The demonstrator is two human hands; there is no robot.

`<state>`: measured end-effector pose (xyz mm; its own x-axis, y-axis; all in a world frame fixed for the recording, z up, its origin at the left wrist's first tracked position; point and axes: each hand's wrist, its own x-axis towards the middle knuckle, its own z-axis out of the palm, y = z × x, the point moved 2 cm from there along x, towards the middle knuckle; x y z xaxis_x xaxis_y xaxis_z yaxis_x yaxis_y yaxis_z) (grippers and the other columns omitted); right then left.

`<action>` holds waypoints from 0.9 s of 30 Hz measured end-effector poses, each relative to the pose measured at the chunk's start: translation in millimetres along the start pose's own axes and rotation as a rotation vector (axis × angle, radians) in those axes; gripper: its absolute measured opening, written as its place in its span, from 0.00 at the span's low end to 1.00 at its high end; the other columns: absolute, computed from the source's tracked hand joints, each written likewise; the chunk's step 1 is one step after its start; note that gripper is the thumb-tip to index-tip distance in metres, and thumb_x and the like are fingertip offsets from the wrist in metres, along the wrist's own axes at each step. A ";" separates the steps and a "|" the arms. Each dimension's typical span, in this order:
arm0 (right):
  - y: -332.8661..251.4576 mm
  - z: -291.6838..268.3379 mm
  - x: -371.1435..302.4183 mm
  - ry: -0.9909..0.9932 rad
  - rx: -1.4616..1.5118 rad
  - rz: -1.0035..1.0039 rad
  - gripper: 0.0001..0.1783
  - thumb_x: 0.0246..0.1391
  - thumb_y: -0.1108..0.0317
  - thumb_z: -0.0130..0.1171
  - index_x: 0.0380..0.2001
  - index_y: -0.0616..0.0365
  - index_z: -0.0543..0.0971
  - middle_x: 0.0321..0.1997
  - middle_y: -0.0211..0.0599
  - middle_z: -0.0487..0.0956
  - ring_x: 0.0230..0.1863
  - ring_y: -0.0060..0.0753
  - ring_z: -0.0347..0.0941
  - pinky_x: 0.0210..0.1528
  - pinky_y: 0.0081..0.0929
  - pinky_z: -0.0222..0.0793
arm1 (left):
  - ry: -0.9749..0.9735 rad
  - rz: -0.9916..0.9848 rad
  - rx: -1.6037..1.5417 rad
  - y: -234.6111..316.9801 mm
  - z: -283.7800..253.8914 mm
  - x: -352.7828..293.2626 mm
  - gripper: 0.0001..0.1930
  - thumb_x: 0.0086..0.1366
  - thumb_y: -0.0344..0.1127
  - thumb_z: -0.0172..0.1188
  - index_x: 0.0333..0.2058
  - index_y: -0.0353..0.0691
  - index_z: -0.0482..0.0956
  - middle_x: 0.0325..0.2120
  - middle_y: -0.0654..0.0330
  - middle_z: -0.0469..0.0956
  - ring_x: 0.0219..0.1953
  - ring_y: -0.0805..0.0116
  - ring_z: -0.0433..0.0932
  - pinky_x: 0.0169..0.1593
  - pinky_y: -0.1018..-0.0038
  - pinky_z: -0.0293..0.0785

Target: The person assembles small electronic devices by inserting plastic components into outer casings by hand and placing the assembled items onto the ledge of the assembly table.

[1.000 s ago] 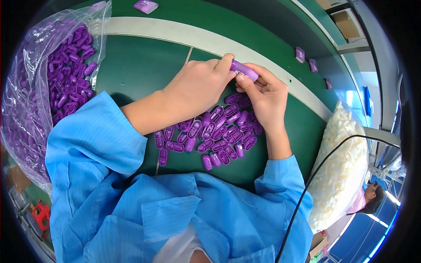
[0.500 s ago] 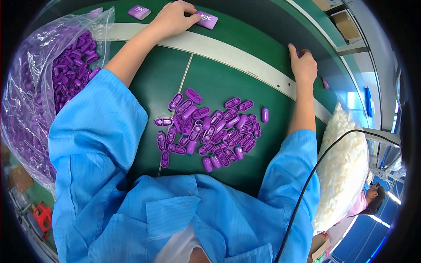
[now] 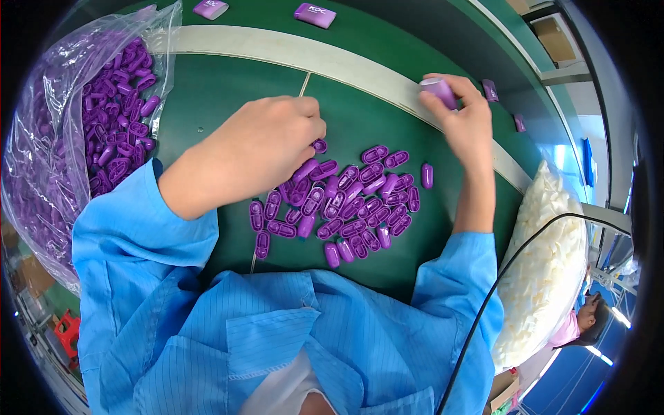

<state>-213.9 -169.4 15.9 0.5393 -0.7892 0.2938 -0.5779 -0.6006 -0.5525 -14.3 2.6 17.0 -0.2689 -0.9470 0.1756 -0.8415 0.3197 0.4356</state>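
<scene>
My left hand (image 3: 266,142) is over the upper left of a loose pile of purple oval plastic caps (image 3: 351,208), most with their hollow sides up. Its fingers are bent together round one purple cap (image 3: 319,146), of which only an end shows. My right hand (image 3: 468,119) is raised by the white strip, thumb and fingers closed on a smooth purple plastic case (image 3: 439,93) with a paler end. Two similar purple cases, one at the top middle (image 3: 315,14) and one at the top left (image 3: 210,9), lie on the green belt.
At the left stands a clear plastic bag (image 3: 48,159) full of purple caps. On the right is a bag of cream-coloured pieces (image 3: 543,277), with a black cable (image 3: 484,294) in front. More purple cases (image 3: 490,90) lie along the belt. A person (image 3: 584,321) is in the background.
My left hand has left the purple case on the belt and come down to the pile of caps. My right hand has drawn back from the belt with a purple case in it.
</scene>
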 end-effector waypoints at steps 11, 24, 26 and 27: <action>-29.1 25.6 -24.0 -0.359 1.134 0.442 0.12 0.49 0.69 0.62 0.37 0.61 0.73 0.30 0.29 0.76 0.30 0.17 0.70 0.36 0.15 0.67 | 0.067 -0.300 -0.951 -24.7 34.1 60.1 0.18 0.57 0.27 0.59 0.48 0.40 0.74 0.29 0.64 0.75 0.26 0.80 0.72 0.32 0.82 0.70; -35.9 32.0 -28.6 -0.235 1.035 0.414 0.16 0.50 0.75 0.59 0.42 0.68 0.71 0.34 0.37 0.77 0.32 0.22 0.74 0.36 0.17 0.72 | 0.186 -0.360 -1.252 -29.3 40.8 53.4 0.17 0.60 0.29 0.58 0.48 0.31 0.73 0.32 0.56 0.79 0.32 0.75 0.77 0.40 0.80 0.75; -36.8 31.9 -29.6 -0.251 1.061 0.389 0.16 0.50 0.76 0.58 0.44 0.68 0.71 0.36 0.39 0.77 0.34 0.24 0.75 0.39 0.18 0.73 | 0.188 -0.346 -1.239 -28.0 40.4 53.3 0.17 0.60 0.29 0.58 0.47 0.31 0.73 0.33 0.56 0.79 0.32 0.75 0.77 0.40 0.80 0.75; -37.1 31.2 -30.1 -0.252 1.060 0.393 0.16 0.50 0.76 0.58 0.44 0.68 0.71 0.36 0.39 0.77 0.34 0.24 0.75 0.39 0.18 0.73 | 0.200 -0.323 -1.198 -28.2 40.5 53.7 0.16 0.59 0.29 0.58 0.46 0.30 0.74 0.33 0.56 0.79 0.33 0.75 0.77 0.40 0.80 0.75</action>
<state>-189.6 -119.4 3.2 0.6123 -0.7780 -0.1409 0.0069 0.1834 -0.9830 -24.0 -58.5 -21.7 0.0335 -0.9994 -0.0030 0.1257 0.0012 0.9921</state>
